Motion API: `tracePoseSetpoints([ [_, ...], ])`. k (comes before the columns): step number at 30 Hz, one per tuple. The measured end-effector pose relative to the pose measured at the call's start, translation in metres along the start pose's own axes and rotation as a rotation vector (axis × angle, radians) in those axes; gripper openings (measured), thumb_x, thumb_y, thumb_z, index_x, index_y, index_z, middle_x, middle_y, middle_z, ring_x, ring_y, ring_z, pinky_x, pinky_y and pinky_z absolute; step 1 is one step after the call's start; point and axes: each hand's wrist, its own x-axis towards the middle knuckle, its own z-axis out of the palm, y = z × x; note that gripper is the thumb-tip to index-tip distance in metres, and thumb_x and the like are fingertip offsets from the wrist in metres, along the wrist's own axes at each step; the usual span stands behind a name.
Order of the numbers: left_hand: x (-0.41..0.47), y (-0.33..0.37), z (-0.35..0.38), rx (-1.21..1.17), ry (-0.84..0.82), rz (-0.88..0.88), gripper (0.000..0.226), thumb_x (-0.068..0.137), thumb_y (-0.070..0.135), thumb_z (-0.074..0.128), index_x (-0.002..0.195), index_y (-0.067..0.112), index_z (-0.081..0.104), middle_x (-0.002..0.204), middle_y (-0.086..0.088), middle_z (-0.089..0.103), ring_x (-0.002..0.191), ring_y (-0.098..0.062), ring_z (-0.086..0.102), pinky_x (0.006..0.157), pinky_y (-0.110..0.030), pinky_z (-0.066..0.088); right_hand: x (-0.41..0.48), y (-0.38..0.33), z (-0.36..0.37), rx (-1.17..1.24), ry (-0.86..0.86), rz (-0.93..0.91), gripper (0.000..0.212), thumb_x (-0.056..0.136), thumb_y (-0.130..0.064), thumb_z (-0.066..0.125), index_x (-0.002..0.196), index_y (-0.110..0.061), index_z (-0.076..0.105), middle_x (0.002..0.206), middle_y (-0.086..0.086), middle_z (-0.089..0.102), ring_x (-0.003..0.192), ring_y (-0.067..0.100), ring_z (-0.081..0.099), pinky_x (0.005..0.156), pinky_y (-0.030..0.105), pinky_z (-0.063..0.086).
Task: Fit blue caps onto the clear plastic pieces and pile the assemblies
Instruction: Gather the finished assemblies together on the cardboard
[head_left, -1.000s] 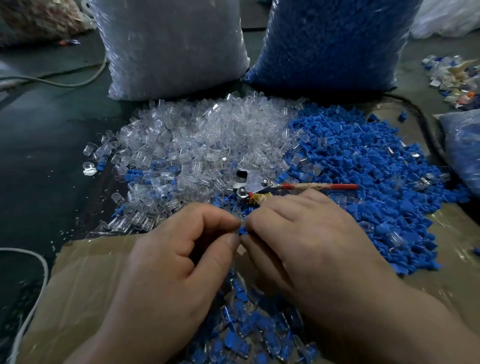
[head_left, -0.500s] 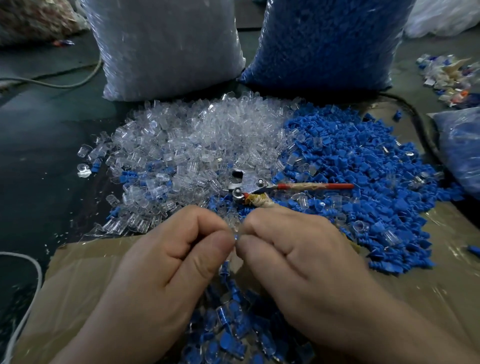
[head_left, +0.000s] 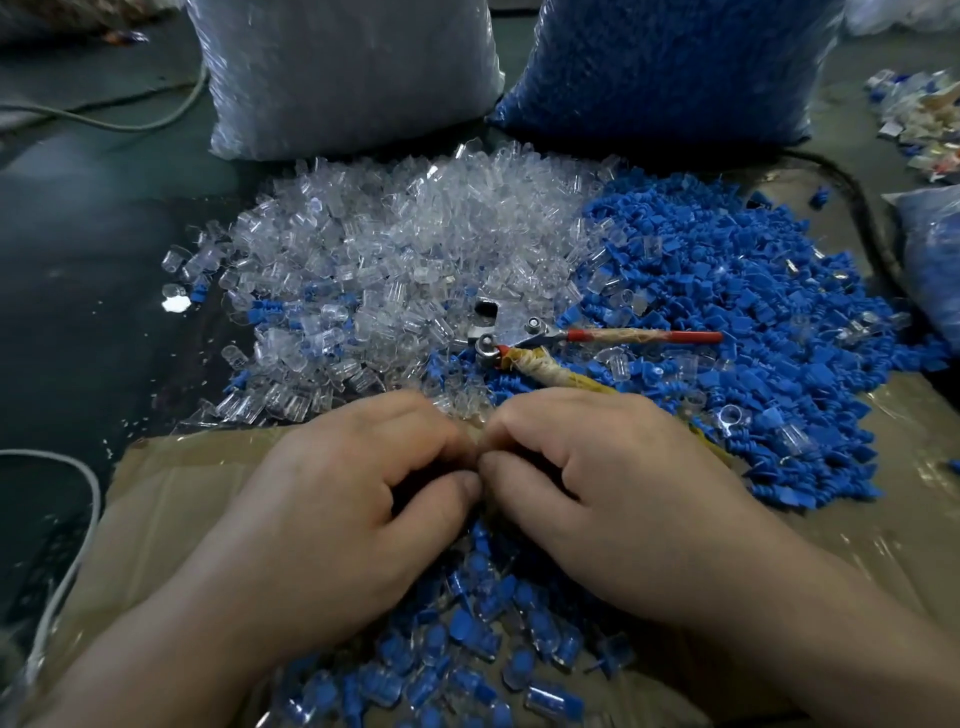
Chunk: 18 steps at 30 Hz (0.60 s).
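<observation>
My left hand (head_left: 337, 499) and my right hand (head_left: 608, 483) meet fingertip to fingertip low in the middle, fingers curled and pinching a small piece between them; the piece itself is hidden by the fingers. Beyond my hands lies a heap of clear plastic pieces (head_left: 395, 260). A heap of blue caps (head_left: 737, 312) spreads to its right. Below my hands, a pile of assemblies (head_left: 467, 654), clear pieces with blue caps in them, rests on brown cardboard (head_left: 171, 499).
Pliers with red handles (head_left: 597, 340) lie where the two heaps meet. A big sack of clear pieces (head_left: 343, 73) and a sack of blue caps (head_left: 670, 67) stand behind. A white cable (head_left: 78, 545) runs at the left. Scraps (head_left: 924, 124) lie far right.
My hands have stayed pressed together and sit slightly lower in view. The blue bit seen between my fingertips a second ago is now hidden.
</observation>
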Motion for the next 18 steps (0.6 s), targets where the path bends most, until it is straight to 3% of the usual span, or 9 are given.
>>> tracePoseSetpoints([
  [4, 0.001, -0.003, 0.000, 0.013, -0.024, 0.033, 0.027, 0.089, 0.048, 0.046, 0.087, 0.033, 0.069, 0.087, 0.018, 0.065, 0.085, -0.002, 0.064, 0.072, -0.022, 0.048, 0.002, 0.004, 0.001, 0.279, 0.003, 0.078, 0.021, 0.084, -0.047, 0.049, 0.081, -0.031, 0.063, 0.073, -0.013, 0.064, 0.065, 0.005, 0.059, 0.056, 0.032, 0.049],
  [9, 0.000, -0.009, 0.001, -0.078, 0.037, -0.061, 0.026, 0.090, 0.054, 0.046, 0.087, 0.039, 0.067, 0.087, 0.027, 0.066, 0.083, 0.004, 0.063, 0.072, -0.007, 0.045, -0.001, 0.008, 0.001, 0.364, 0.055, 0.063, 0.019, 0.089, -0.045, 0.052, 0.082, -0.031, 0.064, 0.075, -0.015, 0.065, 0.067, 0.003, 0.062, 0.058, 0.032, 0.053],
  [14, -0.002, -0.010, 0.000, -0.299, 0.088, -0.187, 0.022, 0.099, 0.038, 0.051, 0.090, 0.035, 0.071, 0.085, 0.019, 0.072, 0.081, 0.001, 0.067, 0.066, -0.012, 0.048, -0.004, 0.007, 0.003, 0.252, -0.015, -0.012, 0.028, 0.088, -0.051, 0.048, 0.092, -0.031, 0.067, 0.089, -0.015, 0.063, 0.088, 0.004, 0.059, 0.077, 0.038, 0.051],
  [16, -0.006, -0.008, -0.004, -0.322, 0.070, -0.207, 0.024, 0.100, 0.048, 0.048, 0.094, 0.037, 0.069, 0.086, 0.015, 0.073, 0.079, -0.002, 0.068, 0.065, -0.018, 0.050, -0.005, 0.005, 0.005, 0.175, -0.051, -0.049, 0.027, 0.090, -0.051, 0.050, 0.099, -0.030, 0.066, 0.099, -0.015, 0.062, 0.098, 0.002, 0.054, 0.086, 0.036, 0.047],
  [18, -0.016, -0.004, -0.005, -0.267, 0.027, -0.162, 0.033, 0.092, 0.068, 0.043, 0.101, 0.044, 0.064, 0.090, 0.019, 0.071, 0.080, 0.000, 0.067, 0.062, -0.015, 0.051, -0.006, 0.003, 0.007, 0.097, -0.066, -0.073, 0.025, 0.093, -0.048, 0.053, 0.106, -0.030, 0.064, 0.108, -0.017, 0.057, 0.106, 0.001, 0.047, 0.094, 0.031, 0.042],
])
